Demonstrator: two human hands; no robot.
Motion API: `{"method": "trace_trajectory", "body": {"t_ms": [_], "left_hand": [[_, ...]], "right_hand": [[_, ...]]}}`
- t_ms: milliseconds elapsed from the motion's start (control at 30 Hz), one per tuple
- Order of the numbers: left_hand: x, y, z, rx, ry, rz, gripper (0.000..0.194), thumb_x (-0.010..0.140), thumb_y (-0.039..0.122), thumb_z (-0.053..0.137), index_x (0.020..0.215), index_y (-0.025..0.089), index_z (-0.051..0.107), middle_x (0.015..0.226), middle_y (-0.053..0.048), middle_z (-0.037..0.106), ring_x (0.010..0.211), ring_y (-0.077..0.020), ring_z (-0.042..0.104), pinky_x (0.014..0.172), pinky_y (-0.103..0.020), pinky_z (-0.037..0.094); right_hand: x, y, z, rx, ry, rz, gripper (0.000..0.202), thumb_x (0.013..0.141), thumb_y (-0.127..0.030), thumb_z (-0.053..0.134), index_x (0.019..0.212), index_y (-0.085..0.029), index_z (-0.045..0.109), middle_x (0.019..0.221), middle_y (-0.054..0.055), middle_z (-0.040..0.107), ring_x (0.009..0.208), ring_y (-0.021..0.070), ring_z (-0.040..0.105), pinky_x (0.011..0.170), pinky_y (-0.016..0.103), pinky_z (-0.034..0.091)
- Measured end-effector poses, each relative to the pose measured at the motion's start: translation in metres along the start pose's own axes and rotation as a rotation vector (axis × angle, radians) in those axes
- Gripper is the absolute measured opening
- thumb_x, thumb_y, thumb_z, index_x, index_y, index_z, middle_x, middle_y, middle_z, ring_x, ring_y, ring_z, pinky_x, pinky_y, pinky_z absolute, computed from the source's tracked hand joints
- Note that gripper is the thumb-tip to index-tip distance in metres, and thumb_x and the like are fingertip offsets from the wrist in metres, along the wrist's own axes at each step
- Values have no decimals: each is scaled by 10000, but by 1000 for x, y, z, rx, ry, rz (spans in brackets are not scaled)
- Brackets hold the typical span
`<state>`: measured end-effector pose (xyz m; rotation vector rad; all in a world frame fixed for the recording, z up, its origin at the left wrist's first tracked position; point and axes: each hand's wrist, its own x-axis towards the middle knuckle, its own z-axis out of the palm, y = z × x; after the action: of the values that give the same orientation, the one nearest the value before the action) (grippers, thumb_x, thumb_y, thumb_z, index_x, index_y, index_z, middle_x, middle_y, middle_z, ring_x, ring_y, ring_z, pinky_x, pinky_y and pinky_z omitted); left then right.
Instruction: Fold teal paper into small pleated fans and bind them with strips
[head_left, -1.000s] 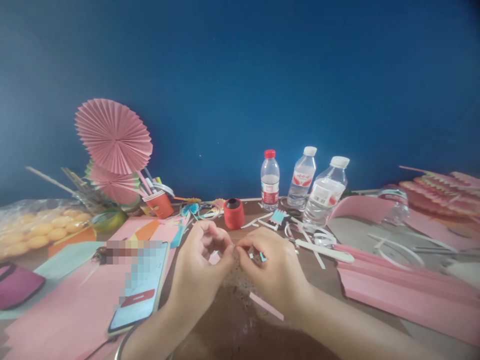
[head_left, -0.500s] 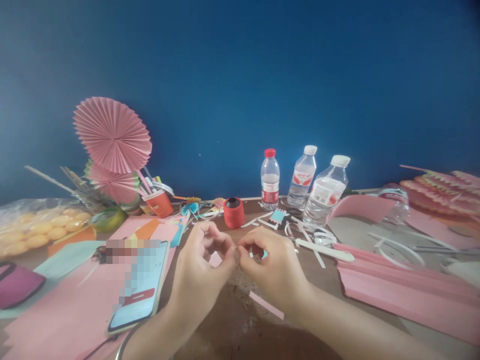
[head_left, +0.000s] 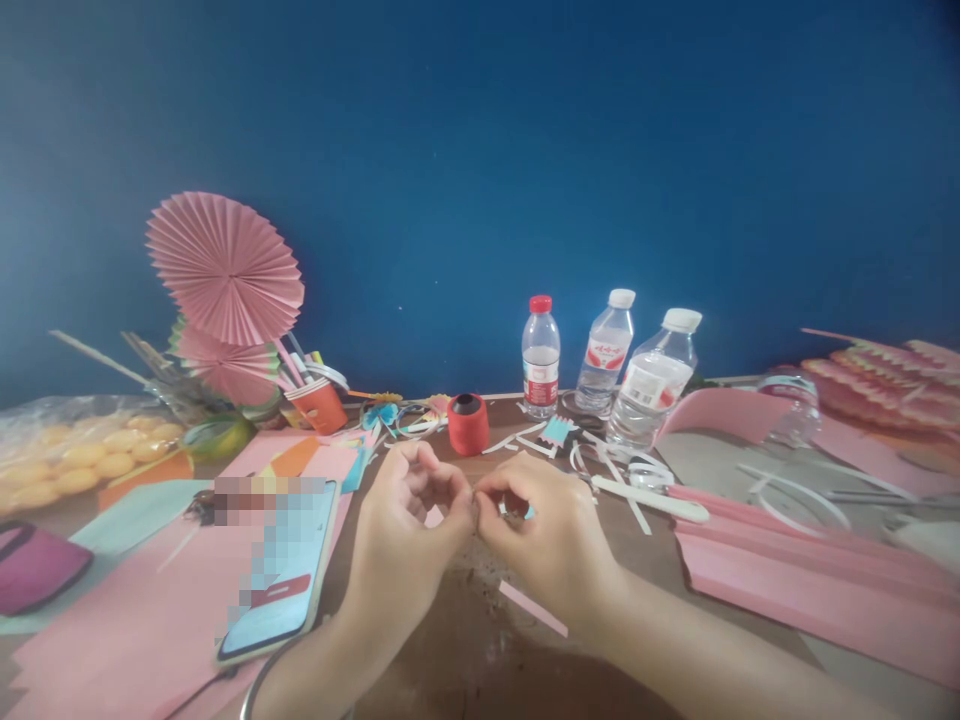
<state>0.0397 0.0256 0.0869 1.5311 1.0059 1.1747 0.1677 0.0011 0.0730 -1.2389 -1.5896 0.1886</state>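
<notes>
My left hand (head_left: 411,530) and my right hand (head_left: 547,530) meet at their fingertips above the brown table (head_left: 457,650). Thumb and index finger of each are pinched together, and whatever lies between them is too small to make out. Just beyond the fingers stands a red round object with a dark top (head_left: 468,424). A narrow pink paper strip (head_left: 533,609) lies below my right hand. Left of my left wrist, a phone (head_left: 289,580) rests on pink paper (head_left: 127,620).
Three bottles, one with a red cap (head_left: 541,360), stand at the back. Pink pleated fans (head_left: 229,270) and an orange cup of pens (head_left: 318,405) are at the left. White paper scraps, a white-handled cutter (head_left: 649,500) and folded pink paper (head_left: 810,590) lie to the right.
</notes>
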Motion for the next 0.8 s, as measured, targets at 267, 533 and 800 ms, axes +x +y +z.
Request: {"method": "trace_trajectory", "body": {"t_ms": [267,533,800], "left_hand": [[0,1,0,22,7,41,276,713,134,593,808,232,354,667,49,522,625,-102,510,563,-207,414],[3,-1,-5,33,-17,27,261,707,132,589,801,231,367,714,37,563,649,-109,527,550,-199,403],[6,7,-8,-82,-45,44,259,679,62,578,778,214,394,666,50,542,690,-107,550,689,-242,468]], "right_hand": [[5,-4,-5,126,-105,192,131,683,-104,532,633,-179,627,595,-14,615,538,111,519,504,221,385],[8,-2,-7,226,-205,251,117,711,-144,540,687,-185,647,640,-6,634,593,123,547,496,219,381],[13,-1,-12,263,-162,299,111,726,-148,504,653,-181,581,619,-22,577,566,107,491,496,215,352]]}}
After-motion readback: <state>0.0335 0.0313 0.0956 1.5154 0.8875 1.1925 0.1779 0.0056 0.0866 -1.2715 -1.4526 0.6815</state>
